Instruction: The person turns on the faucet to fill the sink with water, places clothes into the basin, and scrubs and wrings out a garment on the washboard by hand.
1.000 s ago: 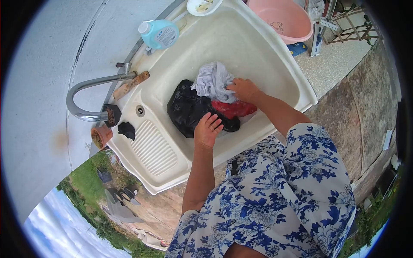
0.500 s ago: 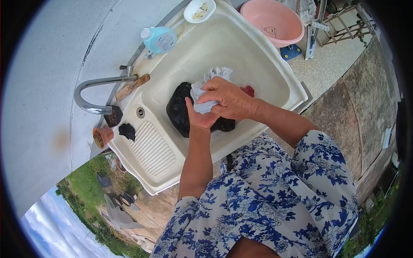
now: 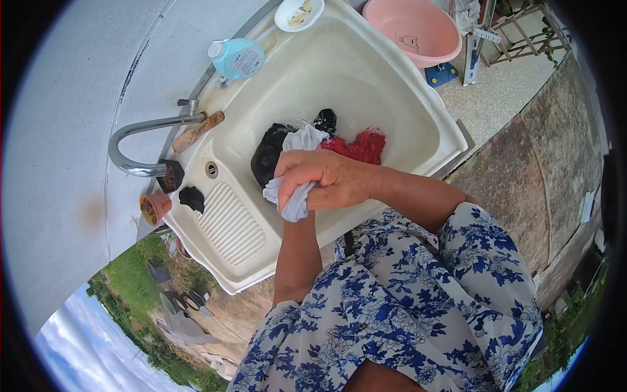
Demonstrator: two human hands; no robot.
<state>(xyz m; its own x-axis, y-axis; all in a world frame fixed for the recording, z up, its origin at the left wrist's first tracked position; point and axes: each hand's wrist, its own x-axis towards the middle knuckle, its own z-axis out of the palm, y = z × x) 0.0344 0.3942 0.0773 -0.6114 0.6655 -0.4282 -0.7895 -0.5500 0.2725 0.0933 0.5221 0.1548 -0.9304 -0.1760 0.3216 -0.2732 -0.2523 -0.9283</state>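
My right hand (image 3: 330, 178) is closed around a bunched light grey-white cloth (image 3: 295, 204) over the near edge of the basin. My left hand lies beneath the cloth and my right hand; its fingers are hidden, and only the wrist and forearm show. One end of the cloth trails into the white sink (image 3: 366, 72). Wet black cloth (image 3: 266, 155) lies beside it, with another black piece (image 3: 325, 121) farther back. To the right, a red cloth (image 3: 367, 146) rests on the basin floor.
A curved metal faucet (image 3: 124, 134) and a blue bottle (image 3: 236, 59) stand along the wall side. The ribbed washboard (image 3: 232, 225) has a small black cloth (image 3: 191, 199) at its edge. A white dish (image 3: 297, 16) and a pink basin (image 3: 418, 32) are at the back.
Both hands have come together on the grey-white cloth and moved with it toward the near-left edge of the basin. The red cloth and a black piece are now more exposed.
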